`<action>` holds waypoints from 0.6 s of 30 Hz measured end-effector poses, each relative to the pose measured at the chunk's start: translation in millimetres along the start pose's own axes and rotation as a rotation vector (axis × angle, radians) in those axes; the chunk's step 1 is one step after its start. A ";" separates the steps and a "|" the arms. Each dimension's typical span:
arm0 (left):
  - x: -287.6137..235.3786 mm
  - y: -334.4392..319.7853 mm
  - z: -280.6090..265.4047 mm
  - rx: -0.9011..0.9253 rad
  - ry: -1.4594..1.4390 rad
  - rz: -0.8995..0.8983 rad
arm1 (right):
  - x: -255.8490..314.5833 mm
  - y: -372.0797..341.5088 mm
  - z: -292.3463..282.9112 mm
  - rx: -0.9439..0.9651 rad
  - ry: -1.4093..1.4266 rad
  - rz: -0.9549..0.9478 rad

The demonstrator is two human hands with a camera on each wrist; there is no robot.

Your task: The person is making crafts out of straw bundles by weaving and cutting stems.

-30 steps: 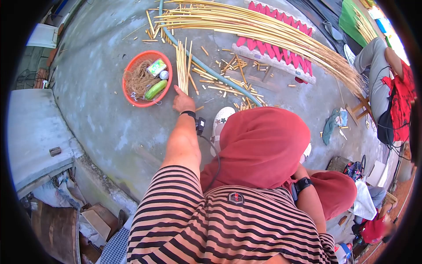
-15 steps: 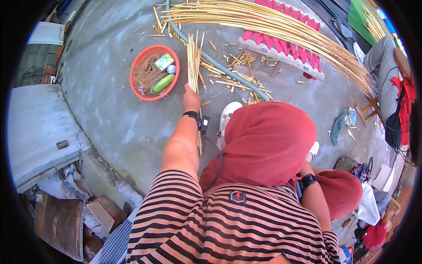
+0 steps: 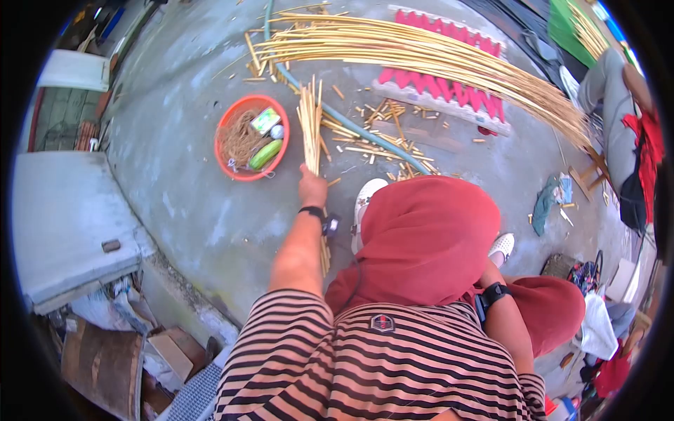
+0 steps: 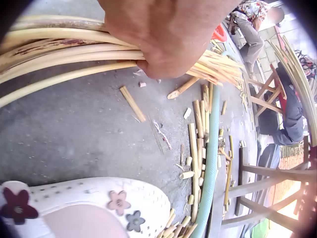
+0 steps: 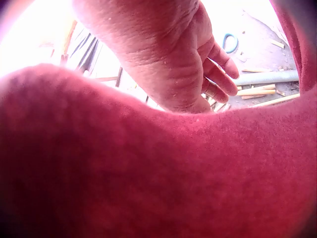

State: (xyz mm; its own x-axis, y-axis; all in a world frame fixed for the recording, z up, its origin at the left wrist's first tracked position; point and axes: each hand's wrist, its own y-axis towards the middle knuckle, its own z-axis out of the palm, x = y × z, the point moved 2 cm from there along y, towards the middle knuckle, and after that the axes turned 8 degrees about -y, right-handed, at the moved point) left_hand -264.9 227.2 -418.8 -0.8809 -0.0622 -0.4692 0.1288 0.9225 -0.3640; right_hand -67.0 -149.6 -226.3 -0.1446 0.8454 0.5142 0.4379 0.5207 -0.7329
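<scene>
My left hand (image 3: 312, 188) grips a bundle of pale yellow stalks (image 3: 309, 133) near the basin. The stalks run forward past the fist, and their other ends come back beneath my wrist. In the left wrist view the fist covers the middle of the bundle, above a white shoe (image 4: 99, 203) with flower charms. My right hand (image 5: 168, 59) hangs by the red trouser leg (image 5: 148, 163) with loosely bent fingers and nothing in them. The leg hides that hand in the head view.
An orange basin (image 3: 249, 177) holds brown fibre, a green gourd (image 3: 265, 154) and a packet. A long heap of stalks (image 3: 421, 52) lies over a red zigzag rack (image 3: 435, 85). Cut pieces (image 3: 382, 112) litter the floor around a blue-green hose (image 3: 372, 138). Other people sit at the right.
My left hand has drawn back toward my body with the stalks, and more of their length now shows beneath my wrist. My right arm stays by the leg. The head view shifts slightly.
</scene>
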 end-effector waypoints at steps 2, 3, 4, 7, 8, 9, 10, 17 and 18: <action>24.8 -11.8 -2.9 0.045 0.008 0.074 | -4.4 12.4 -1.6 0.039 -0.103 -0.103; 31.2 -24.4 -10.2 0.066 0.025 0.069 | -15.0 26.5 1.5 0.077 -0.193 -0.154; 46.7 -34.6 -15.4 0.061 0.001 0.142 | -30.9 42.6 10.1 0.077 -0.257 -0.209; 76.4 -80.7 -49.4 0.075 -0.073 0.251 | -57.9 67.1 21.9 0.030 -0.387 -0.298; 86.8 -95.1 -61.0 0.099 -0.110 0.281 | -45.8 65.7 21.6 0.029 -0.411 -0.274; 98.8 -105.5 -71.7 0.097 -0.133 0.301 | -38.8 61.9 20.1 0.038 -0.418 -0.261; 109.7 -113.8 -82.0 0.091 -0.156 0.324 | -32.1 58.4 18.1 0.044 -0.424 -0.252; 108.3 -139.3 -145.8 -0.073 -0.207 0.310 | -31.6 61.4 29.4 0.055 -0.519 -0.258; 80.9 -143.9 -156.3 -0.108 -0.210 0.481 | -25.0 51.9 23.8 0.052 -0.510 -0.243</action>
State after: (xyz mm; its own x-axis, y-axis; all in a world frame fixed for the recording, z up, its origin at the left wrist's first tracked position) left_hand -425.9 149.0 -278.5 -0.6224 0.3121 -0.7178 0.4380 0.8989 0.0110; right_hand -61.8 -140.9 -287.8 -0.6519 0.6441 0.4002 0.2960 0.7020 -0.6478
